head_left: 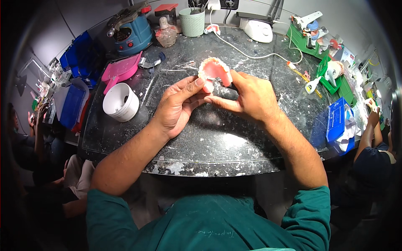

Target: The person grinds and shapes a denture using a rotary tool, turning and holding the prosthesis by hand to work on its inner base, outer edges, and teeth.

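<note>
A white cup (121, 102) stands at the left of a dark, dusty bench (217, 138). At centre, the left hand (178, 106) and right hand (251, 97) pinch a pink denture (214, 71) between thumbs and fingertips, raised just above the benchtop.

The denture (215, 70) is a horseshoe-shaped piece of pink base with a whitish, plaster-dusted arch of teeth along its outer curve. It is held up above the middle of the dark speckled bench, with the closed curve of the arch pointing away from the person and its open ends toward them. Its lower ends are hidden behind fingers.
</note>
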Demonstrator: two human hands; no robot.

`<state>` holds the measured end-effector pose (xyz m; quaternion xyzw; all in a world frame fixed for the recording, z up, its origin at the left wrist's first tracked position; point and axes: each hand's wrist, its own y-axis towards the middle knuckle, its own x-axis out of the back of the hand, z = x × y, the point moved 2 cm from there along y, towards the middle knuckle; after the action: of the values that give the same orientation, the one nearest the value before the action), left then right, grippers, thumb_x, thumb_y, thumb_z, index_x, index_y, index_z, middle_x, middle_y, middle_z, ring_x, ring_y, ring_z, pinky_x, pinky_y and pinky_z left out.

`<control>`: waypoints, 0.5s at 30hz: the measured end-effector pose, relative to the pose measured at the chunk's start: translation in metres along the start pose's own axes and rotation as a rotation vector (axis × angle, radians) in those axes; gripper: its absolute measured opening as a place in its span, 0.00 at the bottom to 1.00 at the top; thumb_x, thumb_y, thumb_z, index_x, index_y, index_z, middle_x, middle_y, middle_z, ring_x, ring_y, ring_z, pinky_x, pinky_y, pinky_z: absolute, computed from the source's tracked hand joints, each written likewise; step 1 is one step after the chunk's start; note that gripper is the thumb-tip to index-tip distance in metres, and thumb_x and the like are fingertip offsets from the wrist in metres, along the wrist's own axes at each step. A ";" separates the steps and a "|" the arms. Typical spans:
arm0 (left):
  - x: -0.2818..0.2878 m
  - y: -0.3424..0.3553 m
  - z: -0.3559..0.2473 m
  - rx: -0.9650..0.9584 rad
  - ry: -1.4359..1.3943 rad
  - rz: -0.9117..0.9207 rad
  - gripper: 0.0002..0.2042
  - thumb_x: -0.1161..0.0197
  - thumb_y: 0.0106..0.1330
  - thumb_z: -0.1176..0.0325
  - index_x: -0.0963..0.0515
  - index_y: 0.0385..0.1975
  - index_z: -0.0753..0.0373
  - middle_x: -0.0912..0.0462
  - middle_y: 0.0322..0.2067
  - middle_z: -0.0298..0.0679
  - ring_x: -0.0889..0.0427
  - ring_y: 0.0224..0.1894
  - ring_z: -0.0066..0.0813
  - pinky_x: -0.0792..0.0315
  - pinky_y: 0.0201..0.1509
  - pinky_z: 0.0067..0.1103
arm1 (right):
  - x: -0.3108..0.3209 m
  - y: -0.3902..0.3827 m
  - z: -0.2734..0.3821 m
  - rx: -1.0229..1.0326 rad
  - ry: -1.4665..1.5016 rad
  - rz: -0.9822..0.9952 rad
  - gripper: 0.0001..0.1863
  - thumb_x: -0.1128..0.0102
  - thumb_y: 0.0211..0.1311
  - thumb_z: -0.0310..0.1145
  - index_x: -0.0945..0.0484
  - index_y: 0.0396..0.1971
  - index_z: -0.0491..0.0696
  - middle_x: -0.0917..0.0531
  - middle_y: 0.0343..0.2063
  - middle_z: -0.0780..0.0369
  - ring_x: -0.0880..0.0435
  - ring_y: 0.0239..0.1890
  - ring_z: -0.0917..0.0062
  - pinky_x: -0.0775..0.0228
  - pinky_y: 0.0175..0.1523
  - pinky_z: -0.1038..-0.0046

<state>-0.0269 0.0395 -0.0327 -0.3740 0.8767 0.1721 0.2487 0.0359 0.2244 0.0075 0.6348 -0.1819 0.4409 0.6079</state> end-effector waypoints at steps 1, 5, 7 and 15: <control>0.001 0.000 0.000 0.000 0.000 -0.001 0.13 0.39 0.69 0.62 0.21 0.45 0.65 0.16 0.38 0.36 0.18 0.43 0.22 0.27 0.55 0.22 | -0.001 0.000 0.000 0.004 0.021 -0.007 0.29 0.37 0.53 0.66 0.22 0.28 0.51 0.19 0.22 0.60 0.15 0.24 0.64 0.23 0.29 0.64; 0.002 0.000 0.001 0.005 0.007 -0.010 0.13 0.39 0.69 0.62 0.21 0.45 0.65 0.16 0.37 0.36 0.18 0.43 0.22 0.27 0.55 0.22 | 0.002 0.000 0.001 -0.010 0.017 0.099 0.30 0.36 0.51 0.67 0.23 0.29 0.51 0.19 0.22 0.60 0.15 0.25 0.64 0.23 0.28 0.65; 0.003 0.000 0.001 0.011 0.008 -0.025 0.12 0.39 0.69 0.62 0.21 0.45 0.65 0.16 0.37 0.36 0.18 0.42 0.22 0.27 0.55 0.23 | 0.003 0.000 0.000 -0.012 0.023 0.102 0.30 0.37 0.51 0.67 0.23 0.29 0.51 0.19 0.22 0.61 0.15 0.24 0.64 0.23 0.28 0.65; 0.003 0.001 0.001 0.016 0.005 -0.012 0.12 0.39 0.69 0.63 0.22 0.45 0.65 0.16 0.38 0.37 0.18 0.44 0.23 0.26 0.55 0.23 | 0.003 0.000 0.000 -0.001 0.032 0.031 0.29 0.37 0.52 0.67 0.21 0.31 0.52 0.19 0.20 0.61 0.16 0.24 0.64 0.23 0.28 0.64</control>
<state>-0.0286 0.0387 -0.0348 -0.3777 0.8765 0.1624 0.2504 0.0372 0.2254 0.0100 0.6244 -0.1821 0.4602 0.6043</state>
